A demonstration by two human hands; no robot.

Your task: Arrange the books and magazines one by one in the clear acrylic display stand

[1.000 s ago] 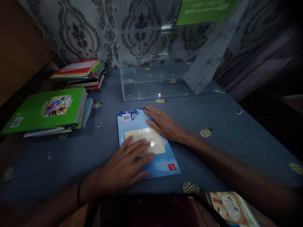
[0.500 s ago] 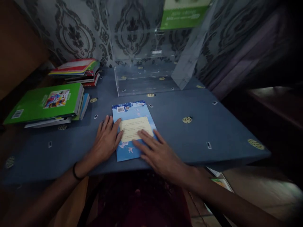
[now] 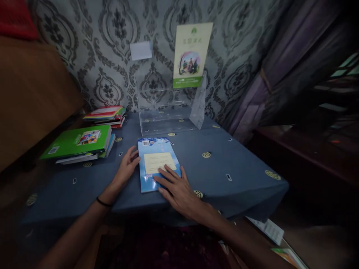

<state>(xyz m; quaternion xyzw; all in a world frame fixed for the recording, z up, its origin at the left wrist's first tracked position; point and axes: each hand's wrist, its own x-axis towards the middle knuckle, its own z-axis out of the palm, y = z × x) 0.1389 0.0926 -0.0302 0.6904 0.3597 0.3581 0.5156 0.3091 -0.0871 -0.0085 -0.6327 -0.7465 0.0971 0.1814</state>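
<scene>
A blue book lies on the table in front of me, showing a cream text panel, a barcode and a QR code. My right hand rests on its lower right part with the fingers spread, covering that corner. Beside the book's left edge is my left hand, fingers loosely bent and apart, with nothing held. The thumb is close to the edge; whether it touches the book I cannot tell.
A clear acrylic rack stands at the back, a cream and green book upright at its top. Left of it are a stack under a green book and another stack of books. The blue tablecloth drops off at the right.
My left hand has come off the book's cover to just left of it. My right hand stays on the cover. The view has tilted up, showing more of the wall and rack.
</scene>
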